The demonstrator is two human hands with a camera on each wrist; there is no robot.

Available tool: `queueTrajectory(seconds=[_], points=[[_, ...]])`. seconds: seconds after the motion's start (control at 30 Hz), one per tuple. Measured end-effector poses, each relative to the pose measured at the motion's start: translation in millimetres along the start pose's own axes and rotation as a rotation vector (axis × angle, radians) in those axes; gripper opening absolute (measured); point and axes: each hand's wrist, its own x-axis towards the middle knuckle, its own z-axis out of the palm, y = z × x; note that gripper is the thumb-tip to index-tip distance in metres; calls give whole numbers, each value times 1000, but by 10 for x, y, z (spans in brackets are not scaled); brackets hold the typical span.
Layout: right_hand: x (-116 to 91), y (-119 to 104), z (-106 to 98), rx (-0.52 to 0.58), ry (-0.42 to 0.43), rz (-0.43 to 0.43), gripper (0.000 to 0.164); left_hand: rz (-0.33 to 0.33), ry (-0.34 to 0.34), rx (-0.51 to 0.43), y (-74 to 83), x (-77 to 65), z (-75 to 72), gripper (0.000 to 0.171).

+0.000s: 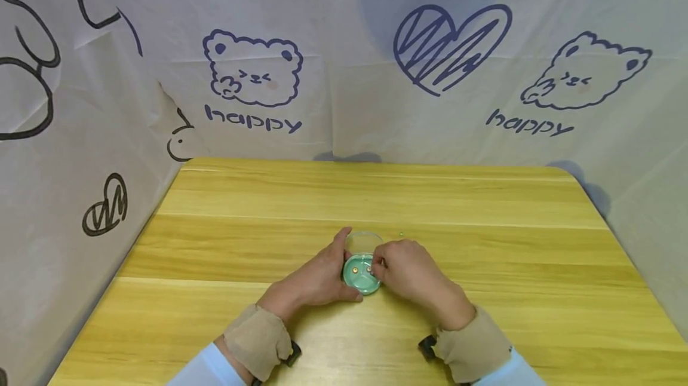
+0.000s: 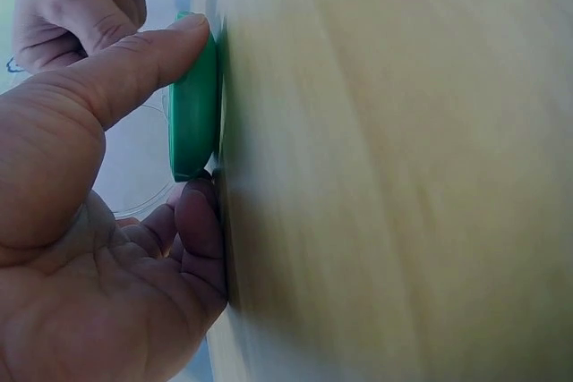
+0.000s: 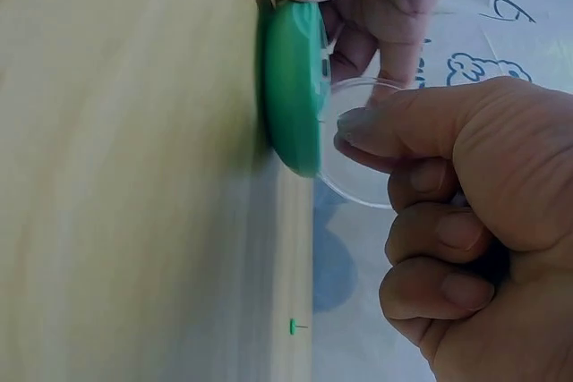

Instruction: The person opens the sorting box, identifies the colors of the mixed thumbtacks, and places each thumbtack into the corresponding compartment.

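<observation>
A round green case (image 1: 362, 283) with divided compartments and a raised clear lid (image 1: 363, 239) sits on the table. Inside lie small gold studs (image 1: 355, 270). My left hand (image 1: 326, 275) grips the case, thumb on the near rim and fingers at the far left; in the left wrist view the thumb (image 2: 166, 55) presses the green edge. Over the right compartment, my right hand (image 1: 407, 269) has thumb and index tips together beside another gold stud (image 1: 368, 269). Whatever is between those tips is hidden, also in the right wrist view, where the other fingers (image 3: 439, 248) are curled.
Behind the right hand on the tabletop (image 1: 484, 207) stands a small green flat-headed pin (image 3: 293, 326), its thin shaft pointing up. White sheets with drawings (image 1: 252, 69) hang behind the table and along its sides.
</observation>
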Motion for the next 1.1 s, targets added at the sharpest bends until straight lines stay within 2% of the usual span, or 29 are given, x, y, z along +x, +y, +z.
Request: queueTrajectory(seconds=[0.33, 0.67, 0.8, 0.9, 1.1], points=[[-16, 49, -171, 103, 46, 32, 9, 6, 4, -19, -3, -14, -9, 127], [13, 270, -320, 156, 163, 108, 10, 10, 19, -13, 4, -31, -11, 127], [26, 408, -363, 122, 191, 177, 12, 14, 16, -9, -2, -15, 3, 128], [47, 490, -350, 63, 164, 208, 13, 14, 11, -8, -8, -6, 13, 128], [138, 595, -301, -67, 86, 170, 12, 11, 15, -5, -10, 4, 19, 128]])
